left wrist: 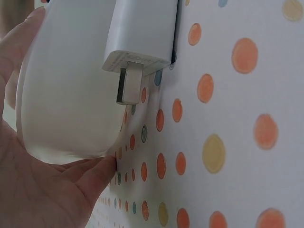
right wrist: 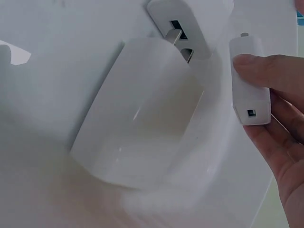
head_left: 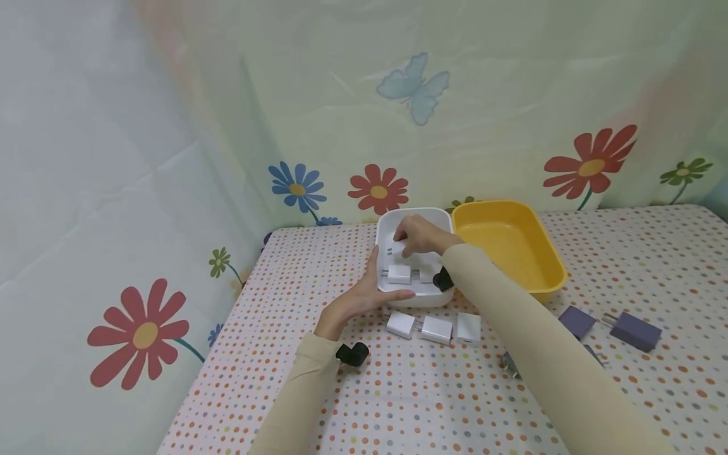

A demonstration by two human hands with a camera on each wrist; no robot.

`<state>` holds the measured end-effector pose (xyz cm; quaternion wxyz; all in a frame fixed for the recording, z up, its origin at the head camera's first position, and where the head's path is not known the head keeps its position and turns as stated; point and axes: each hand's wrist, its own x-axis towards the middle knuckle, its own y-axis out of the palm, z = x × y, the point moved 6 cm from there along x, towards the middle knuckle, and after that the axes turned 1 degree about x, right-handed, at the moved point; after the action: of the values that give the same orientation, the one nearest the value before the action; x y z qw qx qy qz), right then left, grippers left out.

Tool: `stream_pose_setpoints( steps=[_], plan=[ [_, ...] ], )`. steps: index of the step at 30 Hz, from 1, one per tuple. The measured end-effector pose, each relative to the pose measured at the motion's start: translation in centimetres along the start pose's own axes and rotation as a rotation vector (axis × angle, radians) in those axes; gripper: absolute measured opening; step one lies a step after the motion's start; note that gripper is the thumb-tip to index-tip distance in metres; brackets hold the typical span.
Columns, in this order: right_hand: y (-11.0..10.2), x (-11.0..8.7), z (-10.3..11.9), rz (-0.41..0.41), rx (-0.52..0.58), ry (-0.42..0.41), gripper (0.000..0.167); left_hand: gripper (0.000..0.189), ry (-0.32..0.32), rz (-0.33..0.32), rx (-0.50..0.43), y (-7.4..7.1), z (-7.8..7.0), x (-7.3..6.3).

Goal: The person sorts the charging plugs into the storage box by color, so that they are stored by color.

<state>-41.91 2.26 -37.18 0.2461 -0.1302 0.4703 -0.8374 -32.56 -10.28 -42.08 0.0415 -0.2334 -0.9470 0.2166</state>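
Observation:
My right hand (head_left: 419,234) is inside the white bin (head_left: 418,301), pinching a white charger plug (right wrist: 247,88) between thumb and fingers. In the right wrist view that plug hangs beside the other plugs, its port end toward the camera. Around the bin's near left corner my left hand (head_left: 364,294) holds the wall, thumb along the front and fingers up the left side. Inside the bin lie a white plug (head_left: 399,274) and another plug (right wrist: 137,114), the latter partly hidden by the right wrist in the head view.
Before the bin are three white plugs, including the middle plug (head_left: 436,330). A yellow bin (head_left: 552,278) stands to its right. Dark plugs (head_left: 636,330) lie at the right, some partly behind the right sleeve (head_left: 523,322). A printed curtain (head_left: 483,145) hangs behind the table.

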Motion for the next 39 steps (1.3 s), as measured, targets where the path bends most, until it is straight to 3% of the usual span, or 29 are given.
stream_pose_setpoints(
  steps=[9,19,24,29,35,39],
  plan=[
    [0.2,-0.8,-0.6,0.053,0.006,0.093,0.034,0.125,-0.041,0.003,0.010,0.8,-0.7,0.2],
    [-0.5,-2.2,-1.1,0.057,-0.011,0.130,0.039,0.126,-0.053,0.016,0.013,1.5,-1.4,0.5],
    [-1.8,-2.3,0.7,0.037,-0.051,0.023,0.038,0.127,-0.122,-0.012,0.077,1.3,-1.1,0.3],
    [-2.9,-3.4,3.3,0.040,-0.068,-0.116,0.035,0.125,-0.132,-0.018,0.091,1.0,-0.8,0.0],
    [-3.6,-6.7,5.6,0.012,-0.093,-0.292,0.030,0.123,-0.111,-0.021,0.089,0.5,-0.3,-0.3],
    [-3.5,-9.8,6.1,-0.009,-0.063,-0.360,0.029,0.123,-0.076,-0.022,0.079,0.3,-0.3,-0.5]
  ],
)
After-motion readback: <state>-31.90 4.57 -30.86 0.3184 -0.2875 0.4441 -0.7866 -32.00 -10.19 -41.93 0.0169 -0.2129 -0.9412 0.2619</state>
